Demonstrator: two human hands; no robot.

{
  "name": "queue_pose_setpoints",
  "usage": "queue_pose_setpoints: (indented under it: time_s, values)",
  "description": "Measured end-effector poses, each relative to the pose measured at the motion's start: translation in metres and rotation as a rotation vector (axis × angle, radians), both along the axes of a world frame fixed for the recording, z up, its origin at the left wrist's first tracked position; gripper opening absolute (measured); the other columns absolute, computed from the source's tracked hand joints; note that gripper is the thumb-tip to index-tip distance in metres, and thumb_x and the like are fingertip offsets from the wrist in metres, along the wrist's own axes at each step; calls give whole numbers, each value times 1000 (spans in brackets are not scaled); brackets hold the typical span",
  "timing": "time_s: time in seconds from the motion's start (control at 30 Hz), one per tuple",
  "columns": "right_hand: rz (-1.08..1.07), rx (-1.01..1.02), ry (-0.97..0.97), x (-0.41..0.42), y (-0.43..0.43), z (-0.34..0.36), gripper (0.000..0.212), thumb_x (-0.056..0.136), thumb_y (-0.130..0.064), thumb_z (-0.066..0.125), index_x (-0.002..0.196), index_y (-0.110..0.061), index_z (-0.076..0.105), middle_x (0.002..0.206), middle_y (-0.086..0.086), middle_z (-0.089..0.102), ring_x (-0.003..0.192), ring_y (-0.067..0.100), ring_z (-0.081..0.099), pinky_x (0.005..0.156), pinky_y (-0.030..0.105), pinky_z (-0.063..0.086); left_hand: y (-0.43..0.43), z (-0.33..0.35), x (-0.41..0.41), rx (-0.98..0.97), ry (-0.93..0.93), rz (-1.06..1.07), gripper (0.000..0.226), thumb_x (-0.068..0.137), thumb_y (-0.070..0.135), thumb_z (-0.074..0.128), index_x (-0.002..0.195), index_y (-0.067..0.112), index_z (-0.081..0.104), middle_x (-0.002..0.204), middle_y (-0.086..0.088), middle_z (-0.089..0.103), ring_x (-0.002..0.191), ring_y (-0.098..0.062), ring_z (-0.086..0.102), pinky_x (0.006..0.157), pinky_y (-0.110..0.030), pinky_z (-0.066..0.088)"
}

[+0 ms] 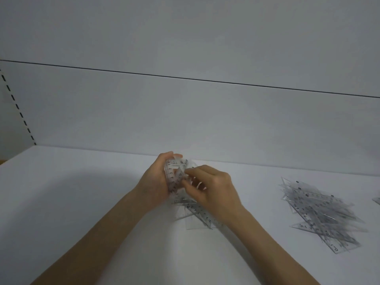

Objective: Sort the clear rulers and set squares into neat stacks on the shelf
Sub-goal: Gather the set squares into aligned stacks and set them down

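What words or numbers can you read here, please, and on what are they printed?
"1 2 3 4": scale on the clear set squares gripped by the left hand.
"10": on a piece in the loose pile at right.
Other digits and any brand marks: too blurred to read.

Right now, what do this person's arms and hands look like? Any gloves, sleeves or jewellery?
The left hand and right hand are bare, with no gloves. The left forearm and right forearm are bare too: no sleeve shows down to the frame's lower edge. No watch, bracelet, ring or marking is visible.
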State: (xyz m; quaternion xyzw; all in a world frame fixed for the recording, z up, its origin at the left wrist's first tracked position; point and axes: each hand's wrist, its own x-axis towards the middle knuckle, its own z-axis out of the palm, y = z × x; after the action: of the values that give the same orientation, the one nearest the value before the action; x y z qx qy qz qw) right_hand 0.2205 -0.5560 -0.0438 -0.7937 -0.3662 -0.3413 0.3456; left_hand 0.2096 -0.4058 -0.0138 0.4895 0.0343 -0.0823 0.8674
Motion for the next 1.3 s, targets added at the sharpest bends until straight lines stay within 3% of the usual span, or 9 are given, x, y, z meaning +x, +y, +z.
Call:
queue_pose_setpoints:
  time_s: [0.2, 0.4, 0.5, 0.6, 0.7, 0.83, 0.97, 1.07, 1.3]
  values:
    - [36, -121, -82, -9, 8, 4, 14, 78, -36, 67, 79, -23, 73, 74, -16, 67, 55, 2, 55, 46, 21, 44, 4, -5, 1, 121, -48, -3, 25, 95, 9, 42, 114, 13, 58, 76, -12, 61, 57, -21, 57, 47, -27, 47]
    - [-85, 266, 445, 10, -31, 27, 11, 87, -18, 67, 91, -22, 77, 76, -21, 70, 59, 2, 65, 57, 14, 49, 11, -1, 5, 76, -37, 33, 29, 93, -1, 37, 111, 11, 57, 92, -28, 58, 59, -25, 54, 45, -23, 46]
    - [-348, 57, 635, 26, -61, 21, 11, 85, -24, 67, 81, -26, 77, 77, -14, 73, 75, 9, 68, 75, 30, 54, 17, 1, 7, 57, -47, 65, 30, 94, -1, 35, 107, 13, 58, 94, -28, 57, 57, -23, 56, 46, -22, 47]
    - [-331, -194, 858, 24, -62, 11, 23, 76, -48, 71, 74, -25, 74, 75, -9, 71, 80, 10, 65, 74, 31, 52, 20, -1, 7, 39, -39, 78, 29, 94, -1, 35, 105, 13, 58, 92, -27, 57, 55, -23, 56, 46, -22, 47]
    - [-340, -207, 867, 24, -54, 8, 24, 69, -45, 77, 77, -23, 72, 74, -9, 67, 78, 11, 63, 72, 30, 52, 19, -3, 8, 38, -30, 79, 29, 94, -1, 35, 103, 13, 59, 91, -26, 58, 54, -23, 57, 46, -22, 48]
    - [-378, -158, 908, 26, -52, 7, 10, 72, -28, 75, 75, -20, 70, 76, -6, 69, 80, 15, 64, 73, 32, 53, 16, -1, 9, 42, -28, 75, 28, 93, -2, 36, 103, 13, 58, 91, -25, 57, 54, -22, 57, 47, -21, 47]
    - [-310, -97, 1023, 28, -56, 11, 12, 79, -18, 73, 70, -11, 69, 64, -4, 65, 61, 6, 57, 57, 15, 44, 17, -2, 8, 46, -25, 75, 28, 93, -2, 37, 105, 13, 58, 90, -25, 58, 55, -23, 58, 48, -22, 48]
    - [-218, 59, 1101, 28, -61, 15, 26, 81, -13, 73, 56, -16, 63, 52, -5, 59, 50, 6, 50, 54, 17, 40, 17, -2, 7, 53, -24, 75, 27, 93, -1, 37, 105, 13, 58, 91, -25, 58, 56, -23, 58, 48, -22, 49]
    - [23, 342, 1134, 15, -67, 30, 10, 83, -11, 70, 74, -10, 68, 72, -2, 68, 61, 9, 48, 57, 19, 35, 15, -1, 4, 45, -14, 53, 27, 93, 0, 37, 106, 12, 57, 92, -26, 58, 58, -24, 58, 49, -23, 49]
